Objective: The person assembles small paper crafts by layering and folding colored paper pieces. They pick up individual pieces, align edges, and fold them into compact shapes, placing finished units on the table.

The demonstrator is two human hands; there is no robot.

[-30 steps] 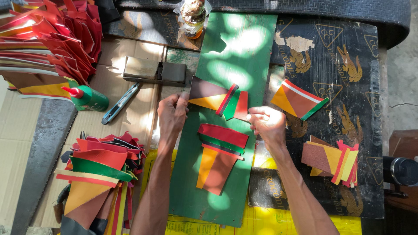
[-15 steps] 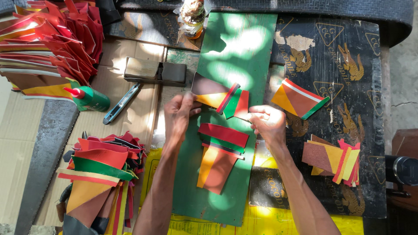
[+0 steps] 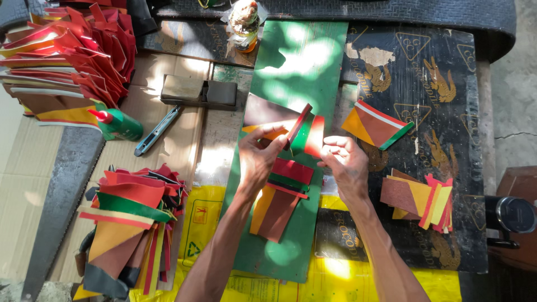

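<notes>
Here, striped leather piece (image 3: 299,131) between left grip (image 3: 258,159) and right grip (image 3: 344,162)

Green board (image 3: 305,61) lies open above the hands; below them a leather stack (image 3: 279,198) blocks it, piles (image 3: 131,223) crowd left, pieces (image 3: 419,198) right.

This is looking like a small craft workshop, set outdoors or by an opening, since dappled sunlight is falling across the bench (image 3: 184,140). Flattened cardboard is covering the bench, with a green cutting board (image 3: 305,61) lying over it. Stacks of cut red, yellow, green and brown pieces (image 3: 72,50) are piling up at the edges. Hand tools are lying about: a utility knife (image 3: 158,131), a green glue bottle (image 3: 118,124), a handsaw (image 3: 59,196) and a glue-smeared jar (image 3: 246,22).
</notes>
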